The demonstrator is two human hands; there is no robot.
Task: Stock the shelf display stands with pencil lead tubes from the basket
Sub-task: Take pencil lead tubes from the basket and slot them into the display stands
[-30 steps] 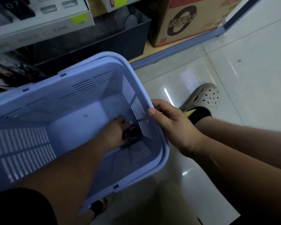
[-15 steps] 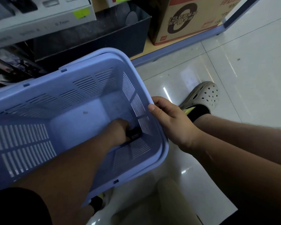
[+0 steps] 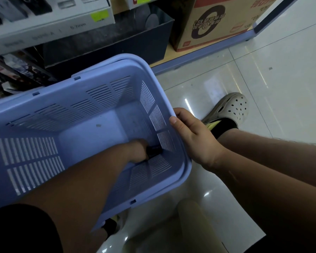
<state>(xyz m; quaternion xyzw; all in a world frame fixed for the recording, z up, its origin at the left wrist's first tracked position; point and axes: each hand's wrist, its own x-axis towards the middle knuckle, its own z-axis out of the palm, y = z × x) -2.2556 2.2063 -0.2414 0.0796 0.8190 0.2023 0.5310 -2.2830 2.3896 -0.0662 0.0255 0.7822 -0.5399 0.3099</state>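
Curled further round the tubes (image 3: 154, 149) in the corner, our left grip (image 3: 137, 152) should lift slowly while our right grip (image 3: 195, 136) holds the basket (image 3: 187, 167) steady.

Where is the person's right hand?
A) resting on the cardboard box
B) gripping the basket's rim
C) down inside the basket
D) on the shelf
B: the right hand curls over the rim of the blue basket, while the left hand is the one down inside it.
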